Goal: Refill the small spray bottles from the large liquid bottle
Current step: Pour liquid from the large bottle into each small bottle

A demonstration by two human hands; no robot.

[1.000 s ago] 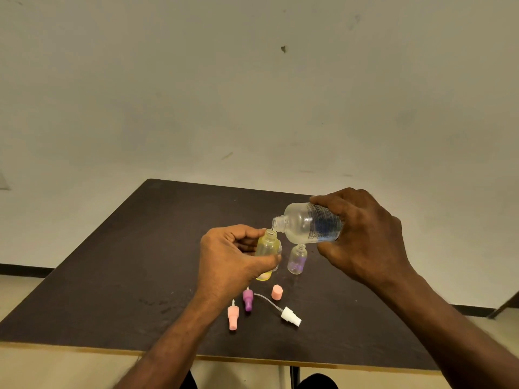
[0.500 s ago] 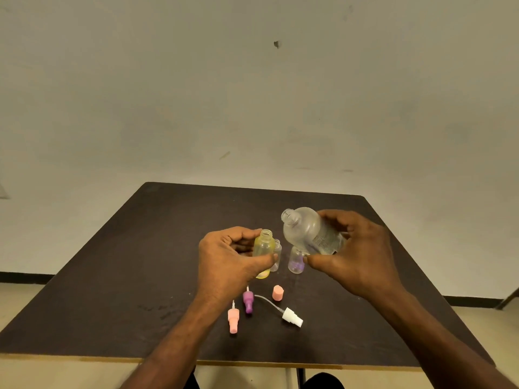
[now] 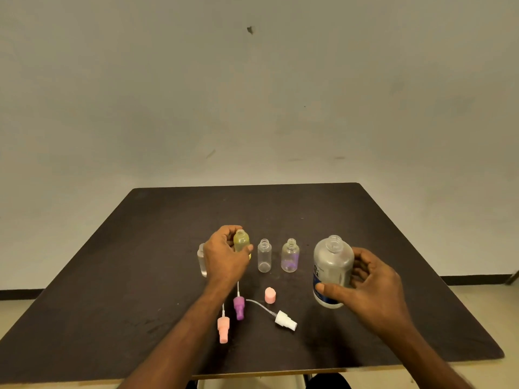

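left grip [image 3: 224,255] curls its fingers and thumb round the yellow spray bottle [image 3: 241,241], upright on the dark bench [image 3: 112,276]; a clear bottle [image 3: 202,261] shows just behind the hand. uncapped clear bottle [image 3: 264,255] and purple-tinted bottle [image 3: 290,255] stand beside it. nearer the front edge lie pink [image 3: 223,329], purple [image 3: 239,307] and white [image 3: 285,320] spray heads and a pink cap [image 3: 270,295]. right grip [image 3: 370,284] wraps the large liquid bottle [image 3: 332,265], upright and uncapped on the bench.

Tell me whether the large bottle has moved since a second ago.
Yes. The large bottle was tipped over the yellow bottle; now it stands upright on the table, right of the purple-tinted bottle, held by the right hand.
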